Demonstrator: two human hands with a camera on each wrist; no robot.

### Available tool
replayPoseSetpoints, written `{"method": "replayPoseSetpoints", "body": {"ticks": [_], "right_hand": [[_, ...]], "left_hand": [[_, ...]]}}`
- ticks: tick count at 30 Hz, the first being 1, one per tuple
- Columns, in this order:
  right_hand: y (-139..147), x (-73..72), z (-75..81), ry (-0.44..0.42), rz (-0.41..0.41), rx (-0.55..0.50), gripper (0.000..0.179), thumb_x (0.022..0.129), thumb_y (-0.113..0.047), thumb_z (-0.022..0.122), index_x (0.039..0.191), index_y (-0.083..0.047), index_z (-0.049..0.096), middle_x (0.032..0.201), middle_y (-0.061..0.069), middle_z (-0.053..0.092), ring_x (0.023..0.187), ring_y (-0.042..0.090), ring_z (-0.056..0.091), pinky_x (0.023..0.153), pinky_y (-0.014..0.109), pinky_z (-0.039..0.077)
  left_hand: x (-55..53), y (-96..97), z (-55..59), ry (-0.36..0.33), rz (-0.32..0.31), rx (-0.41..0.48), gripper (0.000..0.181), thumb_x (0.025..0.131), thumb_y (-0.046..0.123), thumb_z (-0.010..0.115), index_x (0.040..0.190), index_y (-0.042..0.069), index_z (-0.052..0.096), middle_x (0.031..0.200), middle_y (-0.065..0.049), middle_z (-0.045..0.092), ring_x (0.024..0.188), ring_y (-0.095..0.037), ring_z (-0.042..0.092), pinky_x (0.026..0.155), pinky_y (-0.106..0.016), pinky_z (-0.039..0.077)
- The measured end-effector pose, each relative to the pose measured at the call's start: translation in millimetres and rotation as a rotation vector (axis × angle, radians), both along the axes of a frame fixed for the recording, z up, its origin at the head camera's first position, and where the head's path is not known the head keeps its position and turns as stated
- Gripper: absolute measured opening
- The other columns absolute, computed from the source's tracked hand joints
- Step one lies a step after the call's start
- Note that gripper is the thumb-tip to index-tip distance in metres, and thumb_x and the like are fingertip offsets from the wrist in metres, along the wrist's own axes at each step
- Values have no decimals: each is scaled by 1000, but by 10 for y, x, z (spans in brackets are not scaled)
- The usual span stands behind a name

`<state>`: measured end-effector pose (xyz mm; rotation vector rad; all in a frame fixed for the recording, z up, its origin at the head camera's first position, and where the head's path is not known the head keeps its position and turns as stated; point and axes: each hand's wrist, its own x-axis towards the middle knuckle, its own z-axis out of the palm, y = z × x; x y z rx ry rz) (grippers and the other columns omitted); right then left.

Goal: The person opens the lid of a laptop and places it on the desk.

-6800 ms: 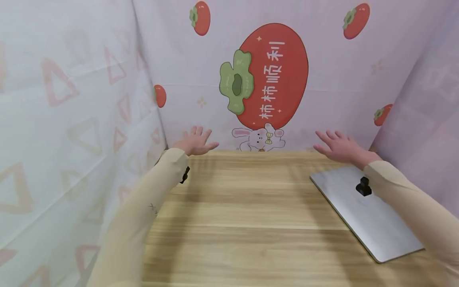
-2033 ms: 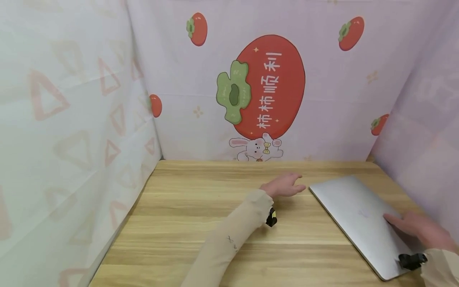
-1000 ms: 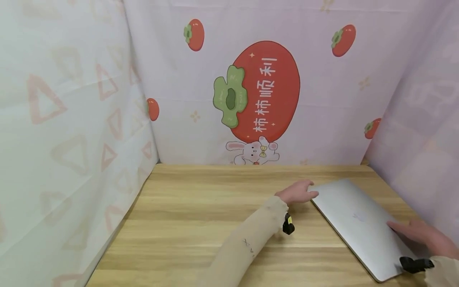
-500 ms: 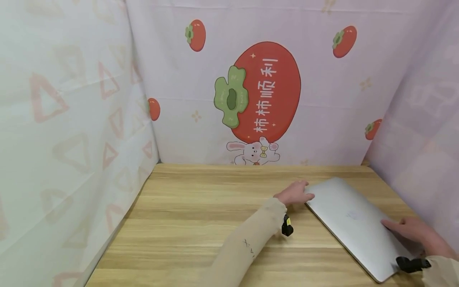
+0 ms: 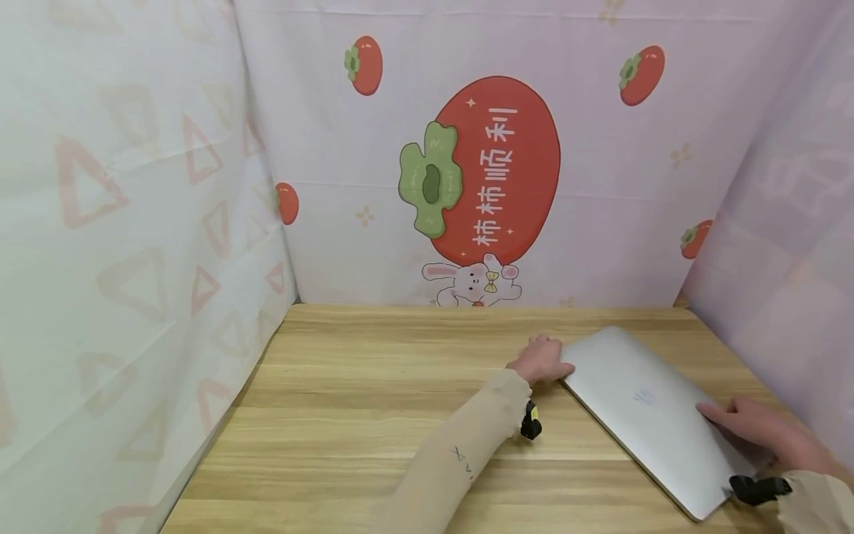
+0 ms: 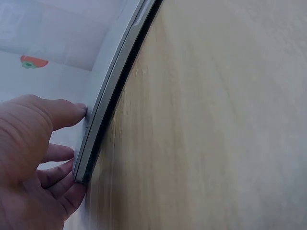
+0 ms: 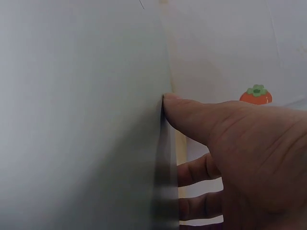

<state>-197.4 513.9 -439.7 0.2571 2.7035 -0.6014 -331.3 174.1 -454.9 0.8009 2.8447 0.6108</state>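
Laptop (image 5: 650,411) closed, lies on right part of surface (image 5: 400,415). Left hand (image 5: 542,360) fingers pinch its far-left corner; right hand (image 5: 760,430) fingers curl round right edge. Risk: thin-edge grip slips, laptop drops onto surface.

Four white Chinese characters, 柿柿顺利, printed in a line on the big red persimmon (image 5: 497,167) of the backdrop cloth (image 5: 600,163), faint unreadable logo on the closed laptop lid (image 5: 646,397)
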Motion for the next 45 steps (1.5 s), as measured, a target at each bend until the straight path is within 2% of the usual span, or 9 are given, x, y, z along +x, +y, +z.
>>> {"method": "replayPoseSetpoints", "body": {"ticks": [4, 8, 10, 14, 18, 20, 31, 36, 45], "right_hand": [[-51, -45, -9, 42, 27, 36, 62, 99, -59, 39, 80, 0, 42, 71, 3, 39, 67, 17, 42, 60, 29, 36], [-101, -82, -8, 59, 35, 42, 61, 99, -60, 39, 78, -2, 42, 70, 3, 39, 67, 17, 42, 59, 29, 36], [-129, -100, -5, 59, 37, 46, 63, 99, -60, 39, 80, 0, 43, 72, 5, 42, 69, 18, 45, 59, 30, 38], [-172, -120, 7, 49, 41, 53, 66, 98, -61, 39, 86, 4, 45, 78, 9, 47, 74, 21, 48, 61, 31, 41], [-222, -145, 30, 49, 50, 70, 69, 97, -62, 40, 89, 6, 47, 82, 12, 51, 75, 22, 49, 61, 31, 42], [-247, -157, 37, 52, 57, 81, 69, 97, -63, 40, 89, 6, 48, 82, 13, 52, 74, 22, 50, 61, 31, 41], [-342, -229, 0, 79, 44, 50, 65, 97, -61, 42, 88, 3, 44, 77, 9, 46, 71, 21, 47, 59, 31, 38], [-376, -251, -16, 109, 50, 64, 64, 97, -61, 43, 85, 3, 45, 75, 7, 46, 67, 20, 46, 57, 30, 38], [-440, -275, 15, 100, 67, 80, 68, 97, -60, 43, 93, 8, 46, 84, 15, 53, 74, 24, 51, 60, 32, 42]], "left_hand": [[-17, -38, -9, 17, -2, -12, 34, 91, 48, 62, 105, 17, 65, 121, 2, 57, 101, -12, 46, 74, -27, 42], [-42, -104, -24, 25, -14, 5, 33, 91, 45, 63, 78, 15, 57, 109, 2, 58, 95, -12, 46, 73, -26, 40], [-51, -136, -31, 30, -16, 16, 35, 90, 44, 64, 73, 15, 54, 105, 2, 58, 94, -12, 46, 73, -26, 40], [-50, -189, -19, 10, 1, 40, 30, 89, 44, 66, 89, 14, 64, 109, 3, 60, 95, -11, 47, 75, -25, 42], [-62, -226, -40, 5, 25, 60, 42, 89, 45, 66, 116, 13, 68, 119, 3, 64, 102, -11, 52, 83, -24, 46], [-68, -245, -53, -3, 36, 71, 46, 90, 45, 66, 124, 14, 67, 124, 3, 64, 108, -12, 54, 86, -25, 47], [-104, -368, -95, -22, 61, 111, 48, 89, 46, 66, 125, 14, 67, 126, 1, 64, 111, -13, 55, 88, -27, 48], [-123, -412, -107, -17, 42, 121, 50, 89, 44, 67, 128, 12, 65, 128, 0, 64, 115, -14, 56, 95, -26, 47], [-119, -480, -86, -29, 44, 128, 50, 89, 43, 68, 127, 10, 65, 128, -1, 63, 114, -14, 55, 96, -26, 47]]}}
